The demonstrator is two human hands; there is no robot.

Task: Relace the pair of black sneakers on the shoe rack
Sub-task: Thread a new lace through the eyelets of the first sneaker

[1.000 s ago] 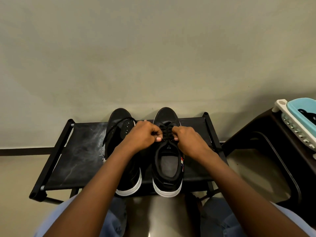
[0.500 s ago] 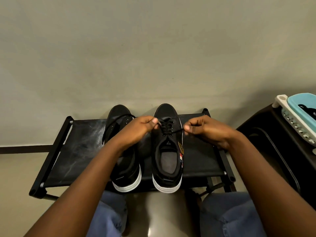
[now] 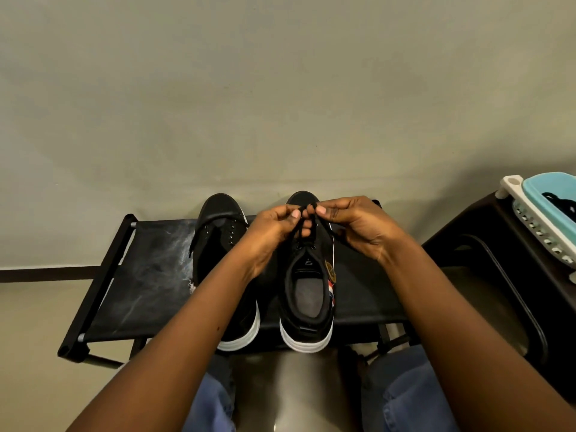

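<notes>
Slippage threatens as the left hand point(image 3: 274, 227) and right hand point(image 3: 355, 226) each pinch the lace point(image 3: 300, 232) above the right-hand sneaker point(image 3: 307, 291) on the shoe rack point(image 3: 140, 275), since uneven pulling could loosen any forming knot.

2 black sneakers point(image 3: 307, 294), 2 laces point(image 3: 298, 232), 2 hands point(image 3: 358, 227), 1 shoe rack point(image 3: 140, 291), 1 basket point(image 3: 537, 221).

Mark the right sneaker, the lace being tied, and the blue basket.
right sneaker point(image 3: 307, 296): head view, on the grey insole.
lace point(image 3: 299, 232): head view, on the strand just above the eyelets.
blue basket point(image 3: 551, 183): head view, on the inner blue wall.
</notes>
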